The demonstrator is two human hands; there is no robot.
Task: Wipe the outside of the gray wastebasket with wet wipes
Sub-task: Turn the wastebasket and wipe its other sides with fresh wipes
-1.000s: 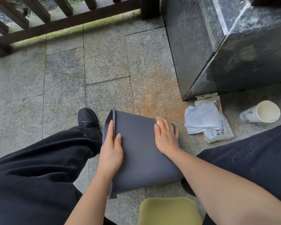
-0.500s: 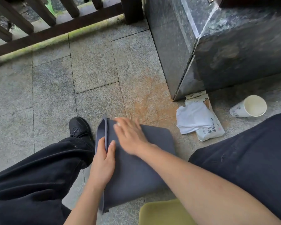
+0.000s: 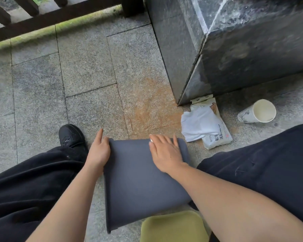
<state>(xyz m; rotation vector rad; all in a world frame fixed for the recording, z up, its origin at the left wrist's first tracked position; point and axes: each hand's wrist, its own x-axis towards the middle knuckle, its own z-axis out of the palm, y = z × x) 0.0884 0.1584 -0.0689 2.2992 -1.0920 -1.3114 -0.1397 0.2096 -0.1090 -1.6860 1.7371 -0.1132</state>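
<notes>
Wastebasket (image 3: pixel 140 182) first: the gray bin lies on its side on the stone floor (image 3: pixel 87 67) between the person's knees, its long axis running from the near edge by the yellow stool (image 3: pixel 173 227) away toward the far edge. A broad flat wall faces up.

The right hand (image 3: pixel 164 152) lies flat, palm down, on the far right part of that upper wall, fingers (image 3: pixel 160 139) spread narrowly and pointing away. A sliver of white wipe (image 3: pixel 151 140) shows at the fingertips (most of it is hidden under the palm), so the hand presses it rather than pinches it.

The left hand (image 3: pixel 99 151) steadies the bin at its far left corner, thumb on the upper wall and the other fingers straight along the left side, bracing rather than closed around anything.

From the wiping palm, the bare gray wall stretches mainly toward the body and to the left, so I judge the next stroke would run along the long axis or across toward the left hand.

A pack of wet wipes (image 3: pixel 215 137) with a loose white sheet on top lies on the floor just beside the bin's far right corner, nearer the right hand, with a tipped paper cup (image 3: pixel 252 114) beyond.
</notes>
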